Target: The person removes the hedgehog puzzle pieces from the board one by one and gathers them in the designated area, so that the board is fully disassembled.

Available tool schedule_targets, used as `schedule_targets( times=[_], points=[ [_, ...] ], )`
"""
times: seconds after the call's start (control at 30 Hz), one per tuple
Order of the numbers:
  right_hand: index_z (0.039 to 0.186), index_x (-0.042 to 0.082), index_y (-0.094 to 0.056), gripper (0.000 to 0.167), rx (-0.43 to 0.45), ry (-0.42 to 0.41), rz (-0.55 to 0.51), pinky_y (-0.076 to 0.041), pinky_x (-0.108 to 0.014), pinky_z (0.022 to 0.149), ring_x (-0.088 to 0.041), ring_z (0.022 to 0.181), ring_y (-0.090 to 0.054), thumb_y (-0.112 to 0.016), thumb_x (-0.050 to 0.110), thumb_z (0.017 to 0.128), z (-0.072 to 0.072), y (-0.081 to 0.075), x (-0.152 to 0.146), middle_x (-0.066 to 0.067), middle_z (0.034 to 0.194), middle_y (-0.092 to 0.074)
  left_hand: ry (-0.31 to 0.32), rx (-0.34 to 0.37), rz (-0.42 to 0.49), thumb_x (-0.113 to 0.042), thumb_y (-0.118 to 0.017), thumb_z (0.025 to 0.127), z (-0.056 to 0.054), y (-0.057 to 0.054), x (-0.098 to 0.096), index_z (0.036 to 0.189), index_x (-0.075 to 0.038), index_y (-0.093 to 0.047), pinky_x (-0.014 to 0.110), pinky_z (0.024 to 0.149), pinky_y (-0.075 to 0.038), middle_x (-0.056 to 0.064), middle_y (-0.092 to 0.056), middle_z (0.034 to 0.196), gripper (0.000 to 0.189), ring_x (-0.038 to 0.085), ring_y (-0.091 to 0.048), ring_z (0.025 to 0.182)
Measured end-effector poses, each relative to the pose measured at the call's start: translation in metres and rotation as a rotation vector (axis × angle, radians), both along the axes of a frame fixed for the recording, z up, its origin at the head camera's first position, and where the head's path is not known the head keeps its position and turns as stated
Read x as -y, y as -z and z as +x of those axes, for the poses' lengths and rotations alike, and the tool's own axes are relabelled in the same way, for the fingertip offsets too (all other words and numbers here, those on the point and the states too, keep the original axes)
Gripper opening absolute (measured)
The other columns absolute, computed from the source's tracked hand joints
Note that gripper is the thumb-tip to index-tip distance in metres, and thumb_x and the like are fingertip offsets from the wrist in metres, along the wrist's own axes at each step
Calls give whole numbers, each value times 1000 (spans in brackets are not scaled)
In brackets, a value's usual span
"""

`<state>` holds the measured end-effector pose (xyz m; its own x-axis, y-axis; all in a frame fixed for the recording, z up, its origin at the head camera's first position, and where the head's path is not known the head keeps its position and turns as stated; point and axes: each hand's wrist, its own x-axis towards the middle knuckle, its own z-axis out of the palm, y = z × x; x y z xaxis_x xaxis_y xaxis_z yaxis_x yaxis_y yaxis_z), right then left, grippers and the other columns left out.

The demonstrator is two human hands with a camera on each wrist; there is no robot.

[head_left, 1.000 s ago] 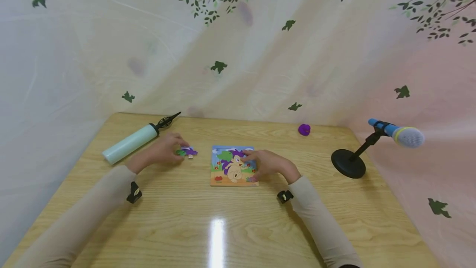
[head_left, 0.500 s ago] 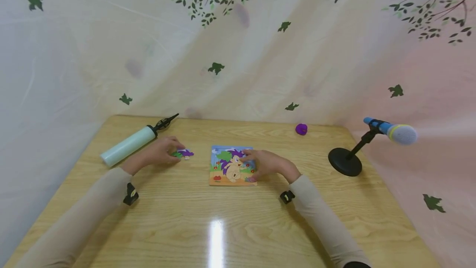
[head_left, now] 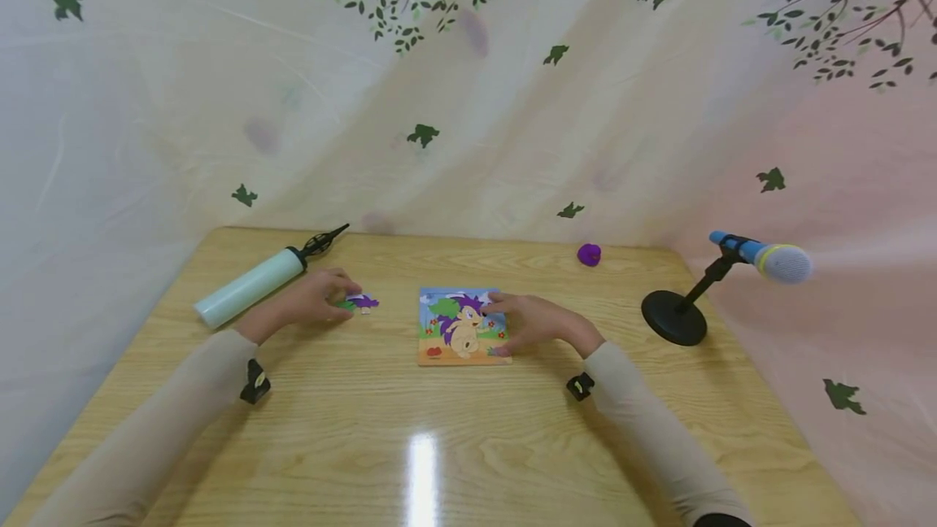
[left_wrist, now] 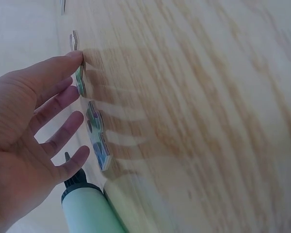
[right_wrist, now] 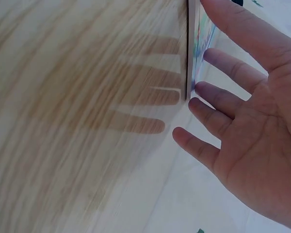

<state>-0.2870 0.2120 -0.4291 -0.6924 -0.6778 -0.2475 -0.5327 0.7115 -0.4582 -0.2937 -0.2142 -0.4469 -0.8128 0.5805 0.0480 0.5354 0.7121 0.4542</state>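
On the left, my left hand (head_left: 318, 297) has its thumb and index finger at the edges of a few flat, colourful puzzle pieces (head_left: 363, 302). These lie on the table in green and purple; the left wrist view shows their thin edges (left_wrist: 98, 136) beside the loosely spread fingers. A square puzzle board (head_left: 432, 332) with a purple-spiked hedgehog picture lies mid-table. Over its right side reaches my right hand (head_left: 538, 322), thumb near the lower right corner and index finger higher up. In the right wrist view its other fingers spread beside the board's edge (right_wrist: 189, 58).
A pale green hand pump (head_left: 252, 287) with a black nozzle lies behind the left hand. A small purple object (head_left: 589, 254) sits near the table's back edge. At right, a blue microphone (head_left: 761, 257) stands on a black round base (head_left: 673, 318). A printed cloth hangs behind.
The whole head view has shifted slightly. The right hand and the board have moved a little to the right; the left hand stays at the puzzle pieces.
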Motion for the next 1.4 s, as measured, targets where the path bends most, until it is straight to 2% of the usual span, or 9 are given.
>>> schedule_targets(
  times=[0.17, 0.6, 0.8, 1.03, 1.17, 1.3, 1.4],
  points=[
    [150, 12, -51, 78, -2, 3, -5, -26, -57, 122, -41, 153, -28, -82, 40, 85, -1, 2, -6, -18, 166, -29, -4, 11, -2, -16, -78, 88, 0, 0, 1, 126, 1, -69, 57, 100, -50, 19, -66, 120, 42, 38, -62, 112],
    [150, 12, -51, 74, 41, 23, -52, -24, -58, 123, -42, 153, -26, -83, 31, 85, 0, 5, -15, -16, 167, -28, -4, 30, -3, -15, -76, 91, 1, -1, 2, 128, 0, -68, 58, 102, -48, 20, -65, 124, 41, 40, -61, 116],
    [149, 9, -52, 74, 21, 7, -52, -24, -59, 122, -43, 152, -27, -84, 28, 85, 1, 4, -15, -18, 166, -29, -3, 28, -3, -15, -76, 91, 0, 0, 3, 128, 1, -67, 58, 103, -48, 21, -65, 125, 42, 41, -60, 117],
    [151, 6, -48, 82, 9, 15, -48, -24, -59, 122, -45, 152, -26, -84, 37, 83, 0, 2, -13, -24, 165, -26, -7, 20, -7, -15, -78, 88, 0, 0, 3, 129, 3, -66, 58, 102, -49, 23, -65, 126, 46, 41, -61, 116],
    [154, 2, -41, 92, -26, 21, -28, -24, -57, 123, -45, 152, -27, -85, 40, 82, -3, 2, -12, -25, 165, -25, -25, 22, -45, -19, -81, 86, 1, -3, -1, 130, 3, -65, 57, 100, -50, 23, -64, 127, 52, 40, -62, 114],
    [154, -1, -38, 94, -48, 35, -1, -25, -54, 123, -44, 151, -29, -85, 38, 82, -6, 3, -12, -24, 165, -27, -32, 19, -71, -25, -81, 87, -1, -7, -12, 132, -1, -65, 56, 101, -50, 22, -64, 130, 54, 39, -62, 117],
    [154, -2, -37, 95, -40, 51, 4, -25, -54, 123, -42, 152, -29, -86, 36, 82, -7, 2, -13, -22, 165, -29, -12, 14, -43, -26, -78, 89, -4, -11, -25, 133, -2, -65, 56, 101, -50, 20, -64, 131, 51, 39, -62, 118]
  ],
)
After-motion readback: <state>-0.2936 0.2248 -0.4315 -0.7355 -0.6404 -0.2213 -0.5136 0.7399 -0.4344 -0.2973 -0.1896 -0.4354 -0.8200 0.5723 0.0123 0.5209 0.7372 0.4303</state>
